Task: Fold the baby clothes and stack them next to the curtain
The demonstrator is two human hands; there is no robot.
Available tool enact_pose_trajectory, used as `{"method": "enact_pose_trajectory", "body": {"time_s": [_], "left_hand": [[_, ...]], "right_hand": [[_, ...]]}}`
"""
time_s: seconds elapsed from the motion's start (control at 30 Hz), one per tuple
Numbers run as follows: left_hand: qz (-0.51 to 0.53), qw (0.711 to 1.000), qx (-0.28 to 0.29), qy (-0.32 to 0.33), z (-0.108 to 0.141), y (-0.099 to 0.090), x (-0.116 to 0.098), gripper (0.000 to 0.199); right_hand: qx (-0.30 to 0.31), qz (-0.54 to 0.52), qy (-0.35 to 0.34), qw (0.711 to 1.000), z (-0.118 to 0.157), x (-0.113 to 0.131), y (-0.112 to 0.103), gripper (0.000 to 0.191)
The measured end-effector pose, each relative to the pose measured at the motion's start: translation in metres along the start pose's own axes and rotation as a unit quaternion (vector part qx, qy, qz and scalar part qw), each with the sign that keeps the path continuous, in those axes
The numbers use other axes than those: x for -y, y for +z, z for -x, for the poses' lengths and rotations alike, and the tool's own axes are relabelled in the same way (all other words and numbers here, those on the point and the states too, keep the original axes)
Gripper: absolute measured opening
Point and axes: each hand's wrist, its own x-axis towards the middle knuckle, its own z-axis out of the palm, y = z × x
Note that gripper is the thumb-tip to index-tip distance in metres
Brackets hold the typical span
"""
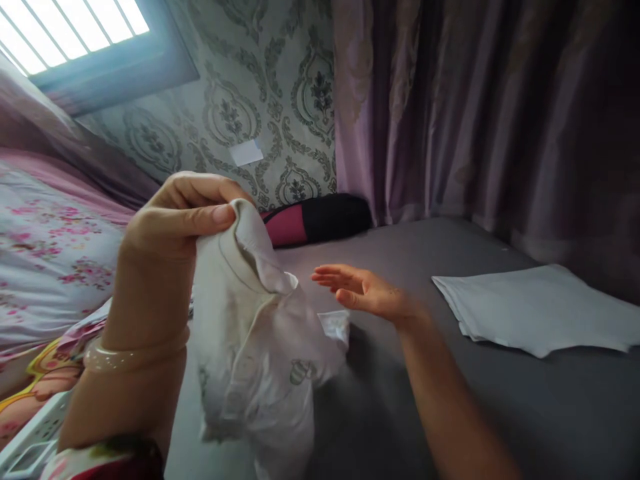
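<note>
Pinched high by left hand [173, 217], fingers clamped on its collar, crumpled white cotton garment [260, 347] hanging over grey bed sheet [400, 413], right hand [363, 290] flat with fingers together beside it, seemingly mid-fold, likely needing a second grip

- L hand [183, 213]: raised, back to camera, thumb & fingers pinched shut, wrist bent, bangle on forearm.
- R hand [365, 290]: open, flat, palm down-left, fingers together, pointing left; forearm enters from lower right.
</note>
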Motion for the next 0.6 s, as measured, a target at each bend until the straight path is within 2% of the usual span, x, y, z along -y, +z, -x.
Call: {"method": "enact_pose_trajectory", "body": {"time_s": [0.13, 0.2, 0.27, 0.33, 0.43, 0.5, 0.6], "left_hand": [[-0.021, 0.998, 0.037, 0.038, 0.000, -0.008, 0.008, 0.027], [-0.015, 0.999, 0.046, 0.009, -0.001, -0.015, 0.018, 0.025], [-0.010, 0.998, 0.045, -0.041, -0.001, -0.025, 0.032, 0.026], [0.003, 0.996, 0.045, -0.082, -0.002, -0.036, 0.048, 0.032], [0.031, 0.991, 0.047, -0.119, 0.000, -0.050, 0.076, 0.033], [0.048, 0.986, 0.057, -0.150, 0.005, -0.052, 0.095, 0.033], [0.080, 0.973, 0.083, -0.202, 0.016, -0.049, 0.122, 0.035]], "right_hand": [[0.109, -0.078, 0.027, 0.991, -0.013, -0.020, 0.015, 0.065], [0.152, -0.096, 0.048, 0.983, -0.016, -0.028, 0.018, 0.060], [0.146, -0.100, 0.063, 0.982, -0.015, -0.029, 0.017, 0.056], [0.079, -0.102, 0.070, 0.989, -0.011, -0.024, 0.012, 0.051], [-0.063, -0.095, 0.083, 0.990, -0.006, -0.011, 0.004, 0.044], [-0.134, -0.066, 0.087, 0.985, -0.004, -0.004, 0.000, 0.043], [-0.203, 0.007, 0.065, 0.977, -0.003, 0.002, -0.002, 0.043]]}}
